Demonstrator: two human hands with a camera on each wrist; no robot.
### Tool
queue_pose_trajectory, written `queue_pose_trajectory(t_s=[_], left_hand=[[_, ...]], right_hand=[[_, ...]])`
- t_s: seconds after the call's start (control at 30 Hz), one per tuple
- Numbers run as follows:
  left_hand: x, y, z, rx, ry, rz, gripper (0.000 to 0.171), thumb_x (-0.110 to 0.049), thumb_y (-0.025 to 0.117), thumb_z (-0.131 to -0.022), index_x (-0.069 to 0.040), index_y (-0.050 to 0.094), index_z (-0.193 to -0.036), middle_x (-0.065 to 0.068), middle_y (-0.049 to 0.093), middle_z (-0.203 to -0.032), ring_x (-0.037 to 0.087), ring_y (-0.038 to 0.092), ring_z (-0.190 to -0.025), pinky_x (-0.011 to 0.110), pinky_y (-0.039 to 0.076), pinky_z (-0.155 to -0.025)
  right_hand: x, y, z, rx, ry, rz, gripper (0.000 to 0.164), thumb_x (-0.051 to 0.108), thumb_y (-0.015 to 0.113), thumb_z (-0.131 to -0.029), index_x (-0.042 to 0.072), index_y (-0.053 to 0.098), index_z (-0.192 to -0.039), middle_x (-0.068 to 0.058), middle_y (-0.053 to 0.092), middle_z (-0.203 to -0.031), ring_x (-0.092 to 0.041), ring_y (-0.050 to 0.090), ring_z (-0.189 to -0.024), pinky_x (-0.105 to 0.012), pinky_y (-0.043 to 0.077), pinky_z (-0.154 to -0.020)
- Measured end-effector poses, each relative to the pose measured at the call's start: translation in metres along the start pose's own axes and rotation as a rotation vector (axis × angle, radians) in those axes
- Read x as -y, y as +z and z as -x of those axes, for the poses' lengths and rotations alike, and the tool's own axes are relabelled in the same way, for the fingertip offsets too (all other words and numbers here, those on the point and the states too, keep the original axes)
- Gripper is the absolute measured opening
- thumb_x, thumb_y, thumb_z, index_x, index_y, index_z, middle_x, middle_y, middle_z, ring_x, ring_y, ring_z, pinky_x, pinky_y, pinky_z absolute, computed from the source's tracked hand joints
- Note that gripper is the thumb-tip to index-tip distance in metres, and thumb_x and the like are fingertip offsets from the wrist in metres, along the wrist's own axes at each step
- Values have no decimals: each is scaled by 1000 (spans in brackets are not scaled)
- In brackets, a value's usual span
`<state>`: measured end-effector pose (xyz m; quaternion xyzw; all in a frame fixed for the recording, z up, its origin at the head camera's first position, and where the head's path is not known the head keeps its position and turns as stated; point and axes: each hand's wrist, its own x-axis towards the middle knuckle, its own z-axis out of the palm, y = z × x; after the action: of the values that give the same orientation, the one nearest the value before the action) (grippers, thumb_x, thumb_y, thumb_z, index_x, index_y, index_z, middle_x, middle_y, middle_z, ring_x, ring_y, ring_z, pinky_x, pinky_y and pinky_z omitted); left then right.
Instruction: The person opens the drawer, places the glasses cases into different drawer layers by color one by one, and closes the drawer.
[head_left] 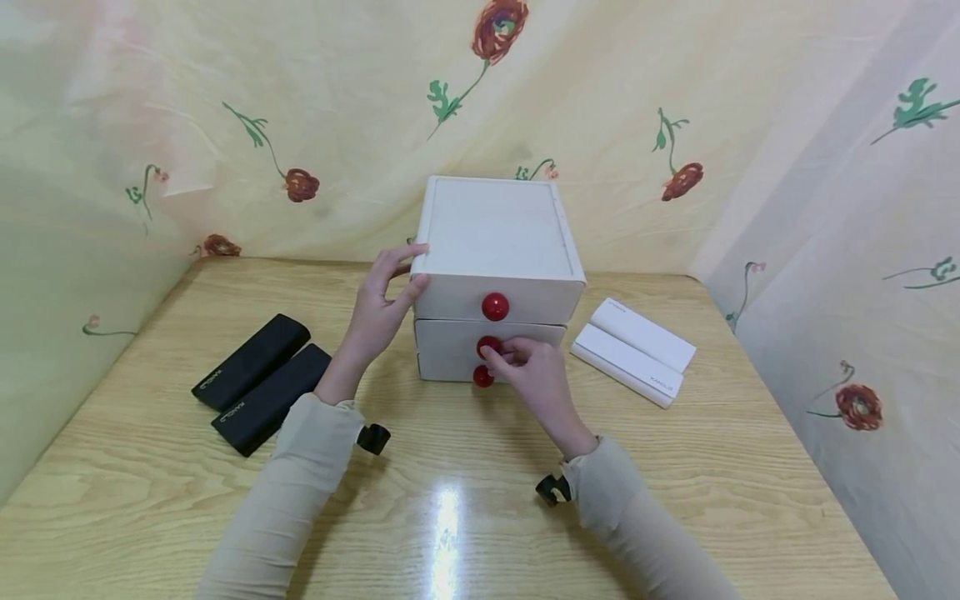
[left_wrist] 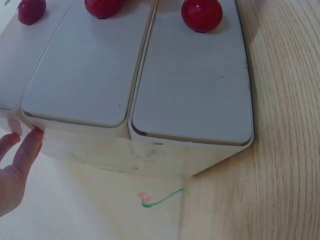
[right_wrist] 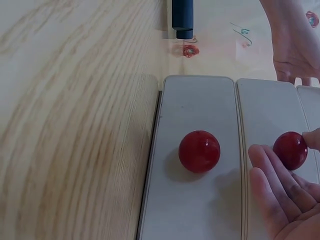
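A white drawer cabinet (head_left: 495, 225) stands at the back of the table, with three drawers one above another, each with a round red knob. All three drawers look closed. My right hand (head_left: 536, 375) pinches the middle red knob (right_wrist: 290, 150) between thumb and fingers. Below it, the bottom red knob (right_wrist: 199, 152) is untouched, and the top red knob (head_left: 495, 306) shows above. My left hand (head_left: 378, 308) rests against the cabinet's left side near the upper front corner, fingers spread. In the left wrist view, its fingertips (left_wrist: 34, 140) touch the side wall.
Two black boxes marked with white lettering, the upper box (head_left: 251, 360) and the lower box (head_left: 272, 400), lie on the left of the wooden table (head_left: 420, 517). Two white boxes, the rear box (head_left: 643, 333) and the front box (head_left: 626, 364), lie right. Flowered cloth (head_left: 360, 100) hangs behind.
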<state>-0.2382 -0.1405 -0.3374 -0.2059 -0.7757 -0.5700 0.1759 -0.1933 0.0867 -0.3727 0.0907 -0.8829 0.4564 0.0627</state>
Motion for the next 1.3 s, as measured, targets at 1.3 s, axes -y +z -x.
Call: queue_pose_trajectory(t_s=[1.3], left_hand=[[-3,0,2,2,2,-4,41,-32,57,-98,-19,52,-136,11,49,-134,31,50,-124,52,56,-84]], right_hand=[[1,10,41,-36,261,-368,28,28,73,-87,4,73,-100,-12,76,-94,-19,75,-84,-26,59,-80]])
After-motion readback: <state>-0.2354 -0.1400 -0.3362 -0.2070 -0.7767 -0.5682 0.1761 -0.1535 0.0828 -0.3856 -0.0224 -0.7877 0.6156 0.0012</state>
